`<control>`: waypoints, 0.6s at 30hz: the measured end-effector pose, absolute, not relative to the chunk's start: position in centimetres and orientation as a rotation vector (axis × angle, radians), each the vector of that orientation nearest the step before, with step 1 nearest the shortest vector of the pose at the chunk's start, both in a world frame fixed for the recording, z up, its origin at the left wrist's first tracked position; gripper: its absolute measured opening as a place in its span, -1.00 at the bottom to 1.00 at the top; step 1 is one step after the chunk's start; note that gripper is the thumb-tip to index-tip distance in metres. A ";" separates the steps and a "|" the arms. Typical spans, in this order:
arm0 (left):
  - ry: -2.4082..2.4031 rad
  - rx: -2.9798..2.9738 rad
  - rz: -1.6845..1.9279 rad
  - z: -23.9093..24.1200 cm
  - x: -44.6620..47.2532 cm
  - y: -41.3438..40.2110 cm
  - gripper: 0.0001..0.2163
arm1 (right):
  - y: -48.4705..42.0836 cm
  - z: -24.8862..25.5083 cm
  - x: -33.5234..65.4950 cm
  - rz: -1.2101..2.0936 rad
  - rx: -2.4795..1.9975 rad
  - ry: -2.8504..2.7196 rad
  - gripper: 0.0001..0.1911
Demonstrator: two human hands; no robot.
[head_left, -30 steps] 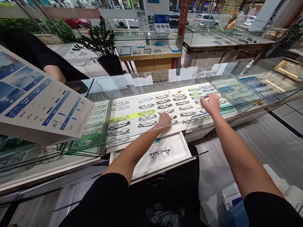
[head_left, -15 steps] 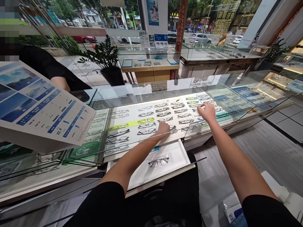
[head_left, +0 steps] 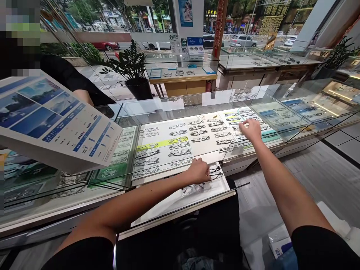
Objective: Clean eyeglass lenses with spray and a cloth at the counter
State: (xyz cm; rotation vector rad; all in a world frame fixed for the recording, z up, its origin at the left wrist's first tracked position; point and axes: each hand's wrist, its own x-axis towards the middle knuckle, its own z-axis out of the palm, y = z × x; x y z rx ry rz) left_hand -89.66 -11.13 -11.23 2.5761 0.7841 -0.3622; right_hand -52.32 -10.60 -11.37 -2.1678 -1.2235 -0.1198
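Note:
My left hand (head_left: pixel 199 170) is above the open drawer (head_left: pixel 157 208), fingers closed on a pair of dark-framed eyeglasses (head_left: pixel 215 173). Its frame juts out to the right of my fingers. Beneath that hand, in the drawer, lies a second pair of glasses (head_left: pixel 192 188), in what looks like a clear bag. My right hand (head_left: pixel 251 130) is over the right part of the lit display case, thumb and fingers pinched together. What they grip, if anything, I cannot make out. Rows of eyeglasses (head_left: pixel 199 133) lie on the white display board to the left of it.
A large printed card (head_left: pixel 92 138) stands on the counter at left, with a person's dark sleeve (head_left: pixel 70 75) behind it. Glass edges of the case run along the front. A potted plant (head_left: pixel 137 84), a small white bottle (head_left: pixel 290 90) and further cases (head_left: pixel 182 80) stand beyond.
My left hand has come from the display board toward me, over the drawer, with a pair of eyeglasses. My right hand keeps its pinch at the same spot. The view has shifted slightly.

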 end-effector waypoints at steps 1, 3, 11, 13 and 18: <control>0.768 2.533 -0.365 -10.3 -89.9 -11.8 -0.92 | -10.6 -11.5 -52.2 -0.130 -2.164 -1.225 -0.69; 0.772 2.448 -0.360 -8.2 -90.4 -12.9 -0.91 | -10.5 -11.8 -51.9 -0.148 -2.156 -1.227 -0.69; 0.709 2.451 -0.238 1.8 -91.7 -13.0 -0.92 | -10.5 -11.7 -52.0 -0.123 -2.168 -1.199 -0.69; 0.707 2.528 -0.196 3.4 -91.5 -11.4 -0.90 | -10.6 -11.5 -52.1 -0.118 -2.166 -1.195 -0.69; 0.795 2.728 -0.155 3.9 -89.5 -6.3 -0.88 | -10.6 -11.5 -52.2 -0.099 -2.143 -1.185 -0.69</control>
